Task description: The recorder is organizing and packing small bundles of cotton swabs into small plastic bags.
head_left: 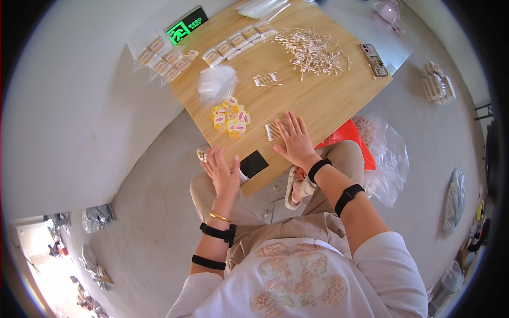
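My right hand [297, 140] lies flat at the near side of the wooden table [328, 100], fingers stretched out. A neat row of cotton swabs [275, 131] lies beside its fingers, partly covered by them. At the table's near left edge is my left hand [221, 172], its fingers spread and nothing seen in them. Right of it sits a black square [254, 164], with a small white item [243, 176] at its edge, too small to make out. Farther off are a small bunch of cotton swabs [266, 80] and a large loose heap of cotton swabs [313, 53].
Yellow-and-white cards [230, 119] and clear plastic bags [217, 85] lie at the table's left. Behind them stands a row of packed small boxes [238, 41]; bagged packs [161, 57] lie near a green sign [186, 26]. A phone [374, 60] rests at the right edge, above a red bag [350, 139].
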Motion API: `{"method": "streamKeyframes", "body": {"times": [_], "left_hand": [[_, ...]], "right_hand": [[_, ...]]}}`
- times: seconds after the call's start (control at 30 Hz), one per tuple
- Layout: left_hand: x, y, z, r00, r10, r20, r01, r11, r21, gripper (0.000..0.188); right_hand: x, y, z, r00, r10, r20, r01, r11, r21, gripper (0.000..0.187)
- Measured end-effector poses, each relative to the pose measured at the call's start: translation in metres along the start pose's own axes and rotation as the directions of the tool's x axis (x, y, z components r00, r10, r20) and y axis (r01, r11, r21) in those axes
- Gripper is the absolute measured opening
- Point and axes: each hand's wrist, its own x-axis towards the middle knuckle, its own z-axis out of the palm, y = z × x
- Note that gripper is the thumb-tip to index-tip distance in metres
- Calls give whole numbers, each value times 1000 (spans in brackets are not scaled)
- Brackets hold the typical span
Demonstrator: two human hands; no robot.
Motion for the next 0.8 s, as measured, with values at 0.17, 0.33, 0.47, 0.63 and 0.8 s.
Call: {"method": "streamKeyframes", "body": {"times": [0.17, 0.33, 0.47, 0.63, 0.8], "left_hand": [[-29, -64, -20, 983, -183, -21, 178, 975, -133, 46], [-48, -74, 4, 861, -492, 128, 502, 783, -369, 54], [-47, -55, 30, 688, -699, 196, 678, 522, -517, 63], [-45, -56, 47, 774, -633, -14, 611, 753, -243, 71], [-46, -78, 64, 756, -649, 90, 630, 682, -371, 72]], "right_hand": [[0, -8, -4, 999, -23, 34, 23, 1000, 14, 87], [-25, -53, 4, 970, -218, 103, 214, 975, 53, 89], [-32, -70, 10, 961, -256, 101, 250, 966, 69, 88], [-33, -83, 14, 950, -293, 105, 288, 956, 62, 87], [-31, -86, 10, 951, -294, 94, 290, 955, 58, 87]]}}
